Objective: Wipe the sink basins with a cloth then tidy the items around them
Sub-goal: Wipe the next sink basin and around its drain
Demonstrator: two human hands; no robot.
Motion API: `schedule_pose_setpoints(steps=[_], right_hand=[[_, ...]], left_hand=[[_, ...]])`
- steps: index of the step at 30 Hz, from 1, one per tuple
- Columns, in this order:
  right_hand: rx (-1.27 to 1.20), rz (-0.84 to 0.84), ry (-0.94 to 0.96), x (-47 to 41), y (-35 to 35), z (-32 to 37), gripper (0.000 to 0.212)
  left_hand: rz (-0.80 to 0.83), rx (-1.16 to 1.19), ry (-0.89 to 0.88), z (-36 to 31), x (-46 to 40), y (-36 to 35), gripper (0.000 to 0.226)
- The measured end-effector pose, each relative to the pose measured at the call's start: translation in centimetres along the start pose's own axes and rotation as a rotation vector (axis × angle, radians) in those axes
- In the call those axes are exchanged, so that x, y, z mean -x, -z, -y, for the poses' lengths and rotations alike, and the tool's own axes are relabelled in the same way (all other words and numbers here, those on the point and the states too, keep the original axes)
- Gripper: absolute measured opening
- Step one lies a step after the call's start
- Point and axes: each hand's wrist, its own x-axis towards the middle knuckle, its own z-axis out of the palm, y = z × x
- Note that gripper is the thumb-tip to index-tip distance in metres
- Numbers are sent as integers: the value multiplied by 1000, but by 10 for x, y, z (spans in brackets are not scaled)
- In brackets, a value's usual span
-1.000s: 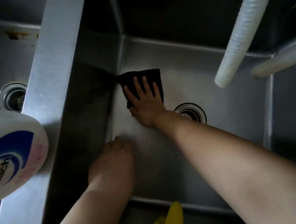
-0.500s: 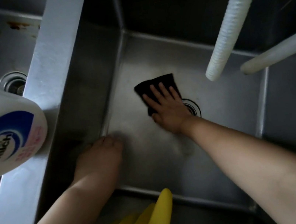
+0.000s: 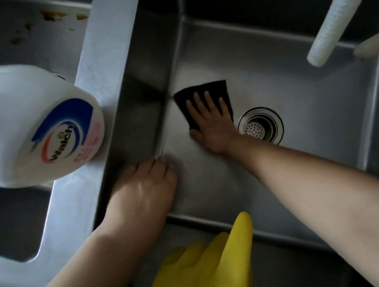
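Pressing the cloth (image 3: 203,99) flat on the basin (image 3: 299,91) floor, the right hand (image 3: 212,124) has fingers spread; the left hand (image 3: 144,192), fingers curled, braces empty at the wall. Risk: the cloth could slide into the drain (image 3: 260,124) just beside it.

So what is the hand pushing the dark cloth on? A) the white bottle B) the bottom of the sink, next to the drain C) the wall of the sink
B: the right hand presses the dark cloth flat on the basin floor, beside the drain.
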Motion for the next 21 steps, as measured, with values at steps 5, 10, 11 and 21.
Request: schedule_pose_setpoints(steps=[5,10,11,21], right_hand=[[57,36,372,45,-41,40,62],[214,58,677,75,-55,26,59],[239,71,708,77,-51,21,59],[163,37,187,53,-5,-48,68]], left_hand=[[-20,-46,-72,6,7,17,42],[-64,-112,-205,22,2,34,49],[-53,-118,-239,26,0,37,48],[-70,-20,-366,42,0,42,11]])
